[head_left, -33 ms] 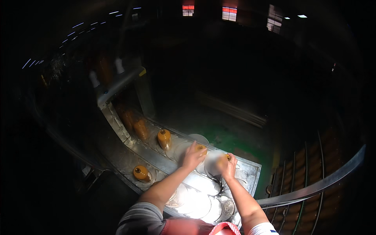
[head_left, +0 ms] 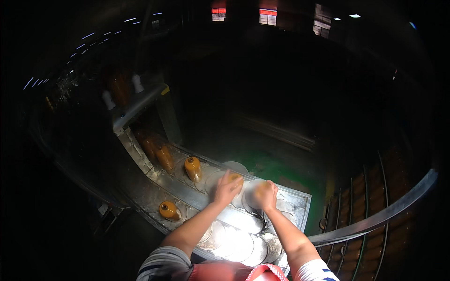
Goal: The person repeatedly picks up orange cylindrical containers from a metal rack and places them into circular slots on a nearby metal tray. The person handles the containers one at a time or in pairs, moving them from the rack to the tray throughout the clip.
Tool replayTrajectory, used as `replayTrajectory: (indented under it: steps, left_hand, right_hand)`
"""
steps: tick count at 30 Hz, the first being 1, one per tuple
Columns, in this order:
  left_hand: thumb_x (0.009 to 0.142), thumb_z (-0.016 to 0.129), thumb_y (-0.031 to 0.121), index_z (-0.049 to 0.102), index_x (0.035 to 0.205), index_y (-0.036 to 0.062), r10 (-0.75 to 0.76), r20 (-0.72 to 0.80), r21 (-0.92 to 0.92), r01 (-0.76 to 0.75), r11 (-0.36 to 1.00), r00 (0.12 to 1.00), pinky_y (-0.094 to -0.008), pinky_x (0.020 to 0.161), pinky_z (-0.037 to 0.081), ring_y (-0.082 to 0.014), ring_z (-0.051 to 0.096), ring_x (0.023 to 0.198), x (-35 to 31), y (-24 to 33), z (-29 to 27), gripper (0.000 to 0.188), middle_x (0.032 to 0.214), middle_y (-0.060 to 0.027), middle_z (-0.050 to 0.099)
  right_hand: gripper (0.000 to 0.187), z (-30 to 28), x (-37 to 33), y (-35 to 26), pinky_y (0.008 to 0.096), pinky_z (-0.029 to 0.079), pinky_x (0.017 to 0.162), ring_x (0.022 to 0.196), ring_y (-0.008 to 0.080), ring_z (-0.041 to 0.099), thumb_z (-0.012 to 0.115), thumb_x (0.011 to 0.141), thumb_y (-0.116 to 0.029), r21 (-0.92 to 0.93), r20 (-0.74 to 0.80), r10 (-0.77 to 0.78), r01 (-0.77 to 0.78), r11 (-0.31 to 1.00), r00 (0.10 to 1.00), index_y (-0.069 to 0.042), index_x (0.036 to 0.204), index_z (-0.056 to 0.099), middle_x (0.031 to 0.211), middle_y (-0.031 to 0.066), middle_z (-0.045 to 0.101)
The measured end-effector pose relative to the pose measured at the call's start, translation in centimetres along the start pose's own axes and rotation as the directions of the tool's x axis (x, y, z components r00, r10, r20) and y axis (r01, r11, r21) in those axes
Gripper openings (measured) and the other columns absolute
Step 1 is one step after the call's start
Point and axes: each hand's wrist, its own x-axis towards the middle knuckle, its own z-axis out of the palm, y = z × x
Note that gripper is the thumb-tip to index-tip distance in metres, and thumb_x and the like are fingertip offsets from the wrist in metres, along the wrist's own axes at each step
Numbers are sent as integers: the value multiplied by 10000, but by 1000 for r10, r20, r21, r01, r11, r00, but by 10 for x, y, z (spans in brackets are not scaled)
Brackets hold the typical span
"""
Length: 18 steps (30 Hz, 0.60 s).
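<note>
Head view: dim hall, bright light across a metal conveyor [head_left: 300, 200] with pale round discs [head_left: 273, 247] along it. Left hand [head_left: 226, 191] on the conveyor's far lane, thumb and fingers bent around an orange bottle [head_left: 235, 177], pinching it about the upper part. Right hand [head_left: 268, 198] just beside, fingers curled at the right side of a second orange bottle [head_left: 260, 189]; blur there, cannot tell whether it pinches or only touches. That bottle also sits over the far lane, nearer the conveyor's right end.

Left of the left hand, same lane: a glossy upright bottle [head_left: 192, 169], dark opening at top, apart from the fingers. Near lane: another upright bottle [head_left: 169, 211], left of the left forearm. A metal divider [head_left: 187, 193] runs between lanes. Farther left, a metal frame [head_left: 141, 104] with a yellow corner. At right, a curved metal rail [head_left: 396, 209] before a barred rack [head_left: 372, 222]. Floor [head_left: 272, 169] greenish beyond the conveyor.
</note>
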Motion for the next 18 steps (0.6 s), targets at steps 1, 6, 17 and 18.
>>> replayTrajectory:
  steps: [1,6,17,18]
  left_hand:
    - [848,737,224,724,1198,259,-13,-25,-74,11,997,1000,-400,1048,444,-352,489,1282,-4,10,-20,352,1485,-173,450]
    - [862,646,-38,693,1194,31,23,-44,-489,-41,871,999,-282,853,541,-200,660,1003,-63,84,-47,342,1222,-116,614]
    - [893,663,-11,668,1228,10,539,632,-734,207,647,556,-263,811,519,-171,650,965,-220,372,210,336,1085,-100,668]
    - [901,649,-16,650,1250,0,598,604,-754,134,643,526,-255,806,520,-152,652,925,-226,405,241,350,1102,-100,654]
  right_hand:
    - [372,24,11,15,448,350,1114,1303,423,372,758,783,-225,-53,15,-30,31,998,999,-233,1154,739,1417,213,430]
    - [411,-3,-12,-23,457,296,1162,1416,482,259,731,829,-257,26,46,-25,24,999,999,-286,1238,706,1567,303,252]
    - [228,-362,-418,212,271,536,812,924,147,658,548,913,77,643,-405,518,-167,747,754,27,1048,725,1059,105,678]
    - [212,-410,-443,246,256,518,812,937,144,639,558,909,85,625,-507,521,-124,771,687,41,1048,712,1061,95,652]
